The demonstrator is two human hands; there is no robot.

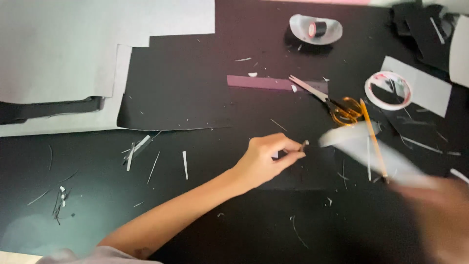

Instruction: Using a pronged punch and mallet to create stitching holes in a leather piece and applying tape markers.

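Note:
My left hand [267,159] reaches across the dark table and pinches a tiny dark scrap [305,144] between thumb and fingertips, resting on a sheet of black paper [303,171]. My right hand [439,215] is blurred at the lower right and holds a pale piece of paper [371,146], also blurred. A pencil [373,139] lies under that paper. Scissors [337,105] with amber handles lie just beyond my left hand.
A purple paper strip [264,82] lies next to the scissors. A tape roll [388,90] sits on the right, a clear tape dispenser [315,29] at the back. Grey and black sheets [73,54] cover the far left. Thin paper slivers [146,156] are scattered about.

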